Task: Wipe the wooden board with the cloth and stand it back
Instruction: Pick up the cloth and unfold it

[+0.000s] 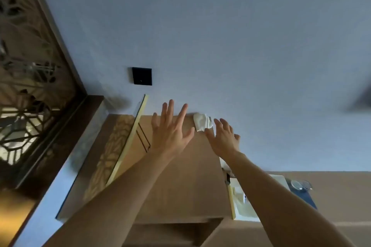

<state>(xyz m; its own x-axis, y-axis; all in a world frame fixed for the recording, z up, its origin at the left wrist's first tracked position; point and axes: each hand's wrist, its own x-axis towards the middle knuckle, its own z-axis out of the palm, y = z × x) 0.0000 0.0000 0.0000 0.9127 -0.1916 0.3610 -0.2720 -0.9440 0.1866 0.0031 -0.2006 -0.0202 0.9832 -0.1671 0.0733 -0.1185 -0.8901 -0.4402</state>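
A tall light-brown wooden board (180,176) stands upright against the blue-grey wall, in the middle of the view. A small crumpled white cloth (202,122) sits at the board's top edge, against the wall. My left hand (170,131) is raised in front of the board's upper part, palm towards it, fingers spread and holding nothing. My right hand (223,137) is at the board's top right corner, fingers apart, with its thumb right beside the cloth. I cannot tell whether it touches the cloth.
A black square wall plate (142,76) is above the board. Left of the board leans a glass pane with a pale yellow edge (131,138), beyond it a dark patterned screen (26,86). At the right lie white items (244,204) and a blue mat with a glass (301,185).
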